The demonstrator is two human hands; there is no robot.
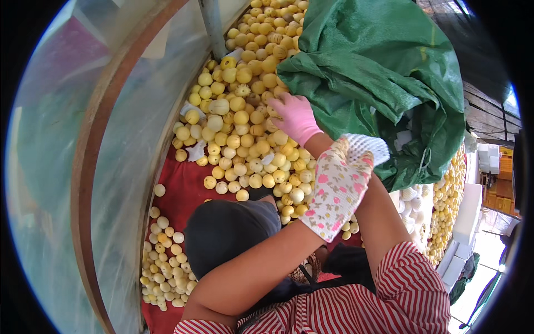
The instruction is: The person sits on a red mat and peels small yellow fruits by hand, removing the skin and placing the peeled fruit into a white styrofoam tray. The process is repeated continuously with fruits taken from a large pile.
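Observation:
My arms are crossed. On my left hand is a white glove with a pink floral print, and in it I hold a white foam net sleeve. My right hand, in a pink glove, reaches past under the left and lies on a heap of small round yellow melons. Its fingers and thumb are around one melon at the heap's edge; whether they grip it is hard to see. A crumpled green woven plastic sheet or sack lies just right of that hand.
Red cloth covers the ground, with paler melons at lower left. A plastic-film wall with a curved brown frame bar rises on the left. White foam boxes, net-wrapped fruit and orange crates are at right.

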